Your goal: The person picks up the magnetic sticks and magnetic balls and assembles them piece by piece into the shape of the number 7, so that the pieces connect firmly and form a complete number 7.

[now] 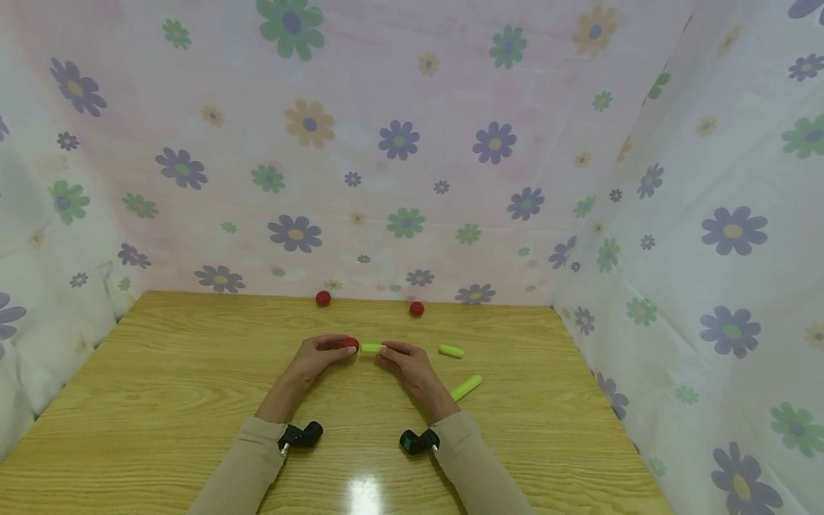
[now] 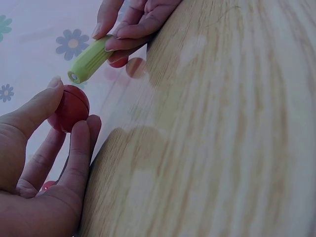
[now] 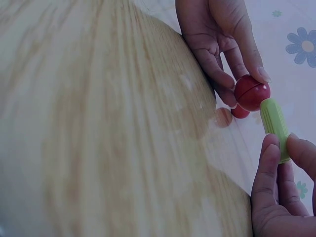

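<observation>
Between thumb and fingertips, my left hand (image 1: 314,361) pinches a red ball (image 2: 70,109) that has a thin seam around it. Facing it, my right hand (image 1: 408,365) pinches a short yellow-green ribbed rod (image 3: 274,121) by its far end. The rod's free end, with a small pale spot in its middle in the left wrist view, points at the ball. A narrow gap shows between them in the head view; in the right wrist view they overlap. Both hands are low over the wooden table (image 1: 193,372).
Two more red balls, one left (image 1: 323,298) and one right (image 1: 416,309), lie near the table's back edge. Right of my right hand lies another short yellow-green rod (image 1: 451,351). A longer rod (image 1: 468,387) lies beside my right wrist, partly hidden. Flowered cloth (image 1: 399,179) hangs behind and at the sides.
</observation>
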A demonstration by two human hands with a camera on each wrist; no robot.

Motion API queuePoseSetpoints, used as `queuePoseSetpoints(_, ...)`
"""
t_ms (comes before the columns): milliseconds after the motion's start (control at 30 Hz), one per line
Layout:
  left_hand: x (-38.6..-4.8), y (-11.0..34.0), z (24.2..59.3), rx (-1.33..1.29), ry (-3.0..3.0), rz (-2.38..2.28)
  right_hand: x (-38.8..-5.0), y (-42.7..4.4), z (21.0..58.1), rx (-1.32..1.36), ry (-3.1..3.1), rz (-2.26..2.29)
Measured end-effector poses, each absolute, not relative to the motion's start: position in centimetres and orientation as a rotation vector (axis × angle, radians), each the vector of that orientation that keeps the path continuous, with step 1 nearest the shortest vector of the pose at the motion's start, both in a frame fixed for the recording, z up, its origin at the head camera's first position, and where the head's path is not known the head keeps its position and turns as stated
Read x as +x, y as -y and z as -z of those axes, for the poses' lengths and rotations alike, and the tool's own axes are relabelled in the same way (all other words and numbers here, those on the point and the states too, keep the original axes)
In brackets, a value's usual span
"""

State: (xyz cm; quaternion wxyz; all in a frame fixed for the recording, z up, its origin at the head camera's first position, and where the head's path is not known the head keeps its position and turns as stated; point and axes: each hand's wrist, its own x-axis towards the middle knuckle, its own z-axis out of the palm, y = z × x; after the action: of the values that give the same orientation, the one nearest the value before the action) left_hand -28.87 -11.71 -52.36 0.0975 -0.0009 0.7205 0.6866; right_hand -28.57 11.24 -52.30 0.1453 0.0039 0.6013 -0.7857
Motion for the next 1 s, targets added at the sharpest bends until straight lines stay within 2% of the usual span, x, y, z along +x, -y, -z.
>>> queuePoseSetpoints(1000,-28.72,11.45,52.44,0.014,-2.137,-2.042,-28.5,-11.01,52.3,0.035,-1.757,2.254)
